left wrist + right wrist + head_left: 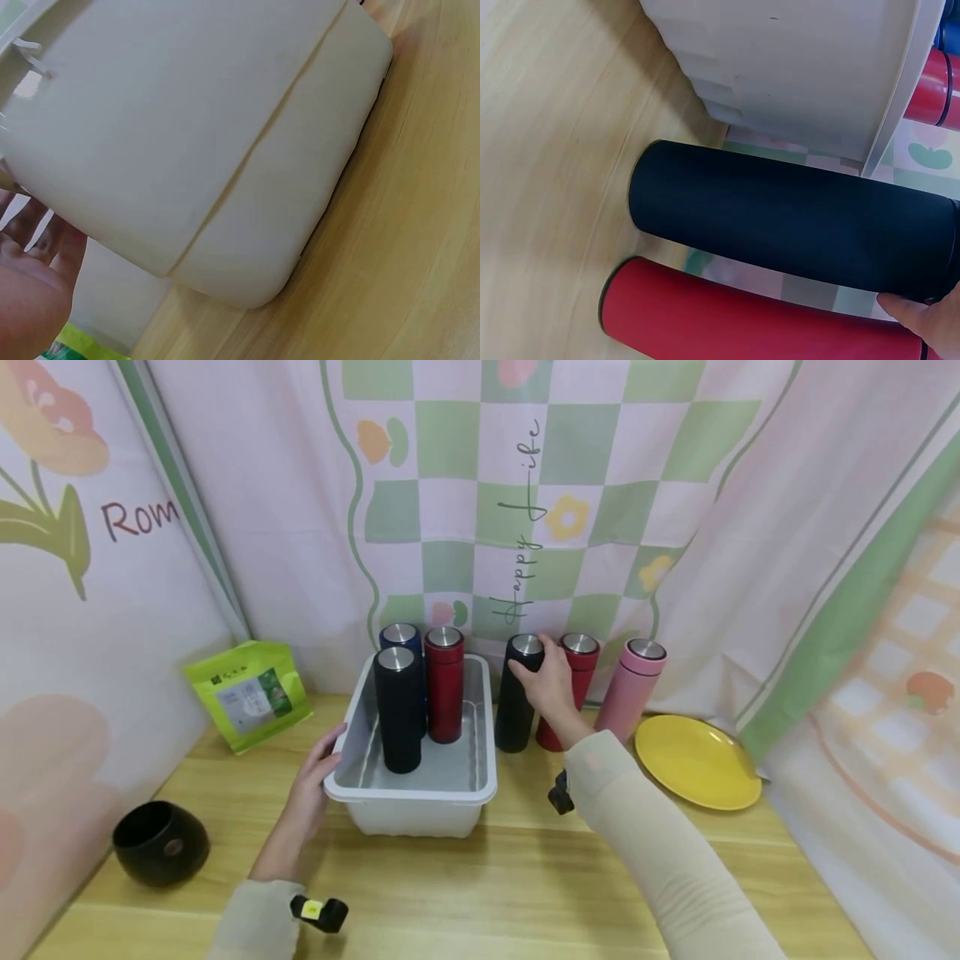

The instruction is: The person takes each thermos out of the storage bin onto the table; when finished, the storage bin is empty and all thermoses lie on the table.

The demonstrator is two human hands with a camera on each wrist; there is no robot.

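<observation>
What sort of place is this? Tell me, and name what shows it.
Probably a staged tabletop set, not a real kitchen: printed fabric backdrops hang on all sides of a wooden table, with flasks lined up by a white tub.

White plastic bin (pixel 195 135) filling the frame, wooden table (pixel 405 247) beneath, left hand (pixel 30 292) at lower left.

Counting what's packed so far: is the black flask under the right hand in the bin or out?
Out. The black flask stands upright on the table beside the white bin, right hand gripping its top.
</observation>
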